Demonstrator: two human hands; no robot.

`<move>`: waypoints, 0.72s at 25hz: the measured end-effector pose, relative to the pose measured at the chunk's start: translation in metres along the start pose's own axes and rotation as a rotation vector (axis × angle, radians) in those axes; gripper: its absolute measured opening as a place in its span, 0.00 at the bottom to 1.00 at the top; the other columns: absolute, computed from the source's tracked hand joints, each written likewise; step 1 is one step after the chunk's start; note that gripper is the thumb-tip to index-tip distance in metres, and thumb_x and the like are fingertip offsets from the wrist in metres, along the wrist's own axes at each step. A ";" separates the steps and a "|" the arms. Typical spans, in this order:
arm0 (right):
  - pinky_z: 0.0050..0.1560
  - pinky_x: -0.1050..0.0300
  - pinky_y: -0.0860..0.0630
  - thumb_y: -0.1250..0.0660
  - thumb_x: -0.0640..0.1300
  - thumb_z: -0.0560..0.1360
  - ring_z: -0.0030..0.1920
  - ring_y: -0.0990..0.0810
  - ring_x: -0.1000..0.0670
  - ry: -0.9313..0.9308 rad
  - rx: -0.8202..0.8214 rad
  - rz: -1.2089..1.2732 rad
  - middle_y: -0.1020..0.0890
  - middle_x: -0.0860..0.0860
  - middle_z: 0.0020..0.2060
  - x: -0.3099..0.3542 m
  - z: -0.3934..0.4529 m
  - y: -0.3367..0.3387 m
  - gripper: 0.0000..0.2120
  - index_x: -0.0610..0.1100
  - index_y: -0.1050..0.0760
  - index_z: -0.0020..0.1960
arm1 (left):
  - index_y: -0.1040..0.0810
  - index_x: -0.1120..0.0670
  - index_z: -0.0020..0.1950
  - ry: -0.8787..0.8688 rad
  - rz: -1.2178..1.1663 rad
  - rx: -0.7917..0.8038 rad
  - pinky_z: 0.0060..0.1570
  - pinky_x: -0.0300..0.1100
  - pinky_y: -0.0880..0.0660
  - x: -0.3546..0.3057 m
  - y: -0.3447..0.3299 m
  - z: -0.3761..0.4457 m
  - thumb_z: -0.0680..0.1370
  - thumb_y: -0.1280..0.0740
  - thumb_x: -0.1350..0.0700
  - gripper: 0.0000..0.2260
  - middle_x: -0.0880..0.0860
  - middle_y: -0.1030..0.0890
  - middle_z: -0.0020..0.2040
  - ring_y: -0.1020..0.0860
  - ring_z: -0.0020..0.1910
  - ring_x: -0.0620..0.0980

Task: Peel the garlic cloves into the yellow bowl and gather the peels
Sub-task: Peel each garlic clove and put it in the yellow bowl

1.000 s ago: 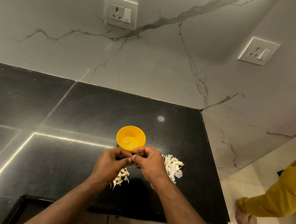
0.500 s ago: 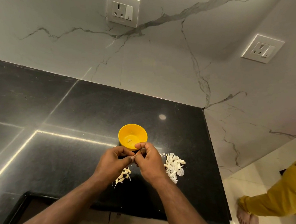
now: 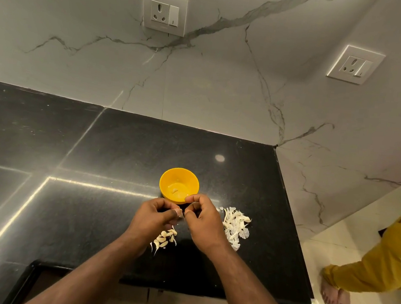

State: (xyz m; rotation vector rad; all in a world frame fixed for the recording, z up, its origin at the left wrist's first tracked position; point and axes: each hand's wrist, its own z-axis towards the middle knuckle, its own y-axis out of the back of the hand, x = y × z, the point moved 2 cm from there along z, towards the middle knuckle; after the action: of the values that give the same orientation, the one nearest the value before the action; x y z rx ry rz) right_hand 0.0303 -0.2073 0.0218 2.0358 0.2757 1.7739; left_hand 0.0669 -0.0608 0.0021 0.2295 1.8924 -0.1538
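Your left hand [image 3: 155,215] and right hand [image 3: 201,217] meet just in front of the small round yellow plastic bowl [image 3: 179,185], which stands on the polished black stone worktop [image 3: 95,166]. Both hands have their fingers curled, pinching one small garlic clove [image 3: 180,214] between their fingertips; most of it is hidden. Inside the bowl lies a pale peeled clove [image 3: 175,188]. Nearer you than the bowl, under your left hand, sits a little heap of unpeeled cream garlic cloves [image 3: 164,239]. To the right of the bowl, beside your right hand, lies a loose pile of white papery peels [image 3: 235,225].
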 end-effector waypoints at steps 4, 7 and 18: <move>0.47 0.57 0.20 0.28 0.37 0.75 0.44 0.19 0.54 -0.028 0.027 0.092 0.17 0.52 0.45 -0.001 0.005 0.002 0.14 0.55 0.24 0.53 | 0.16 0.59 0.47 0.011 -0.009 0.026 0.41 0.42 0.21 0.000 0.001 0.000 0.77 0.28 0.62 0.02 0.57 0.14 0.40 0.17 0.39 0.49; 0.50 0.53 0.18 0.25 0.40 0.73 0.44 0.16 0.52 -0.027 0.006 0.086 0.15 0.50 0.43 0.000 0.007 0.001 0.14 0.55 0.23 0.53 | 0.16 0.61 0.48 0.039 -0.039 0.039 0.44 0.46 0.21 0.000 0.001 0.002 0.78 0.28 0.61 0.03 0.59 0.14 0.42 0.16 0.41 0.52; 0.45 0.51 0.24 0.34 0.41 0.78 0.41 0.23 0.53 0.047 -0.033 -0.092 0.21 0.54 0.39 0.008 0.001 -0.008 0.13 0.58 0.27 0.55 | 0.18 0.62 0.49 0.136 -0.185 0.029 0.43 0.43 0.21 0.002 -0.001 -0.002 0.79 0.30 0.63 0.03 0.58 0.16 0.40 0.18 0.38 0.50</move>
State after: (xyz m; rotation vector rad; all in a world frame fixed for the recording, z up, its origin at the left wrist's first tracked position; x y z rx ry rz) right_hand 0.0339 -0.1973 0.0259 1.9285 0.3462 1.7606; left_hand 0.0643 -0.0617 0.0008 0.0856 2.0465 -0.2979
